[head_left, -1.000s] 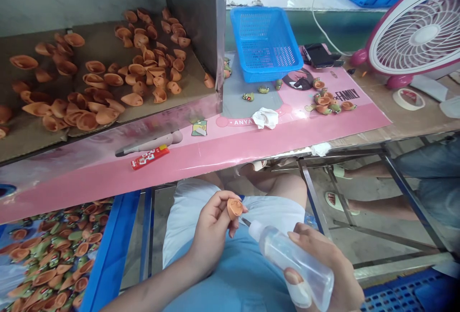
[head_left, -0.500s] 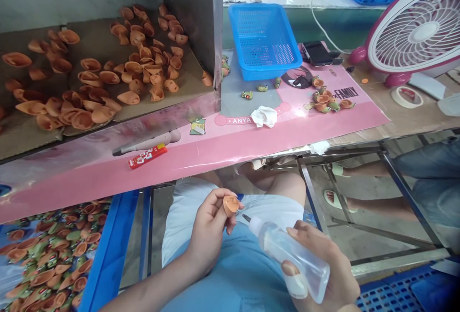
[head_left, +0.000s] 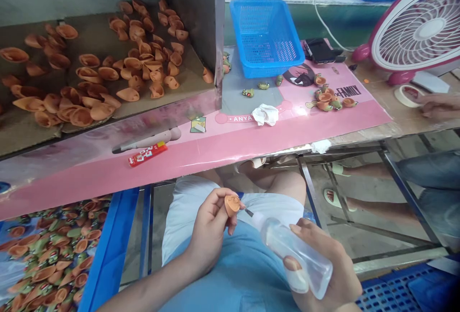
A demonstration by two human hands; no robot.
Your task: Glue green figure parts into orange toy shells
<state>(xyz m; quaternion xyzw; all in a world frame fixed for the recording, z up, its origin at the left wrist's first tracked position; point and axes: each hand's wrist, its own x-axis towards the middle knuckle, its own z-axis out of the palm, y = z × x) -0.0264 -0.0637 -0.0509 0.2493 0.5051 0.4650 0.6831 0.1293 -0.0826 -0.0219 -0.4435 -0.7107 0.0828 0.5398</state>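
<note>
Between the thumb and fingers of my left hand point(head_left: 210, 223) is a small orange clay piece point(head_left: 232, 204), held over my lap. My right hand point(head_left: 321, 259) grips a clear squeeze bottle point(head_left: 293, 249) with a white collar and a thin dark nozzle. The bottle lies tilted, its nozzle tip right beside the clay piece; whether the two touch I cannot tell. One fingertip of the right hand has a white wrap on it. The bottle looks mostly see-through, and its fill level is unclear.
Many clay pieces lie in the metal booth point(head_left: 132, 94). A blue basket point(head_left: 266, 39), white tissue point(head_left: 265, 114), red tube point(head_left: 147, 154) and fan point(head_left: 424, 29) stand on the table. At lower left is a blue crate point(head_left: 108, 249) of pieces. Another person's hand point(head_left: 440, 106) is at right.
Another person's hand has come in at the right edge by the tape roll. The bottle has shifted very slightly right, while both my hands keep their holds.
</note>
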